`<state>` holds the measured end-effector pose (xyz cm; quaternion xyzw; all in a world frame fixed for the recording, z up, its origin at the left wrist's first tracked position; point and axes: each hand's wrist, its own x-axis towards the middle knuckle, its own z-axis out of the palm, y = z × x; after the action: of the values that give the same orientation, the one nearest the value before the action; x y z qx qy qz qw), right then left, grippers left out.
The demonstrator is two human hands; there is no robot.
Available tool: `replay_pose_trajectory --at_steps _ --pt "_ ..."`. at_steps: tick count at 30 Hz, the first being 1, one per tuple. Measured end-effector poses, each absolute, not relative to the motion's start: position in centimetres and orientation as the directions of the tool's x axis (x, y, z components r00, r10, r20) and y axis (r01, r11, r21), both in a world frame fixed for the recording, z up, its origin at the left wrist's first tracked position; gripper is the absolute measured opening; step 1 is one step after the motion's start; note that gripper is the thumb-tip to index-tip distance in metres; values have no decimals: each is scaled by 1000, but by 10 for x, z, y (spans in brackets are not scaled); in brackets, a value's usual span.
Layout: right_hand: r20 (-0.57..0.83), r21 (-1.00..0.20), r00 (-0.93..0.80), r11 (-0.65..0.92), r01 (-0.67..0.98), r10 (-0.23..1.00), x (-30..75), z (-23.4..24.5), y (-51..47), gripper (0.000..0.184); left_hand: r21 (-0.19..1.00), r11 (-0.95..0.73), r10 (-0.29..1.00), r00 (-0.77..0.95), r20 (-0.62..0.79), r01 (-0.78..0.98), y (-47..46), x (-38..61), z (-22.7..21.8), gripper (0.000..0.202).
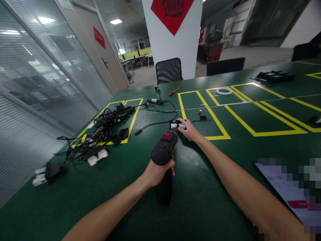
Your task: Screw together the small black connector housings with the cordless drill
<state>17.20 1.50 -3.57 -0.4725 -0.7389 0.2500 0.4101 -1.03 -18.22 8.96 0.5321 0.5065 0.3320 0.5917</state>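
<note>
A black cordless drill [164,147] with a red switch on top is held by its handle in my left hand [156,172]. Its chuck points away from me, toward a small black-and-white part [174,125] on the green table. My right hand [188,130] has its fingers closed around that part, right beside the drill's tip. Whether the bit touches the part is hidden behind the chuck. A corded tool [154,100] with a grey-white body lies beyond, its black cable curling toward the part.
Tangled black cables [107,124] and white-black pieces [97,156] cover the left side. An orange screwdriver [172,92] lies farther back. Yellow tape outlines the tabletop; a white ring [224,91] rests at the back right. A tablet-like screen [278,187] sits near my right arm.
</note>
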Motion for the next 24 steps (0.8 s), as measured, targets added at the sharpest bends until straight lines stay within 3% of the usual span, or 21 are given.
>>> replay_pose_trajectory --at_steps 24 --pt "382 -748 -216 438 498 898 171 -33 14 50 960 232 924 271 -268 160 -182 -11 90 20"
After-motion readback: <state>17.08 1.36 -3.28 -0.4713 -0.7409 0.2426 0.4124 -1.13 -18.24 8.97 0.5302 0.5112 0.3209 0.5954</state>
